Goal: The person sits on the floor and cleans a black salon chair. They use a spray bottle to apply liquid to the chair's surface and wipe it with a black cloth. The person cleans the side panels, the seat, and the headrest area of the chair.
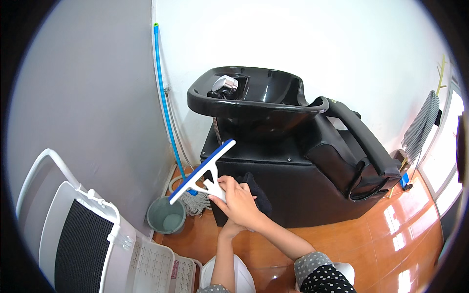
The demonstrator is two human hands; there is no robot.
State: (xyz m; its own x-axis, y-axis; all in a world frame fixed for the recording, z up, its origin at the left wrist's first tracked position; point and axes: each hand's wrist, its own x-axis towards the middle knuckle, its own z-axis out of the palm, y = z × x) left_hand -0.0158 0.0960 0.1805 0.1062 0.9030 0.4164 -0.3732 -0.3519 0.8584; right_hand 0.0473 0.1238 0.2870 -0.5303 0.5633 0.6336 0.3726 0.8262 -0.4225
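A white squeegee [217, 188] with a blue-edged blade is held up in front of the black shampoo chair's base, its blade slanting up to the right. My right hand [240, 201] grips its handle. My left hand [232, 227] is below and partly behind my right hand, close to a dark cloth [259, 196]; its fingers are hidden, and how it holds the cloth is unclear. Beyond my hands stands the glossy black shampoo basin [256, 106] with a chrome faucet [225, 84], joined to a black padded seat [333, 161].
A grey-green bucket [167, 216] and a string mop [196, 201] with a blue pole [163, 95] stand in the corner. At the left is a white plastic trolley or chair [121, 234] with black mesh. A striped towel [421, 126] hangs at the right. The tiled floor [366, 249] is shiny.
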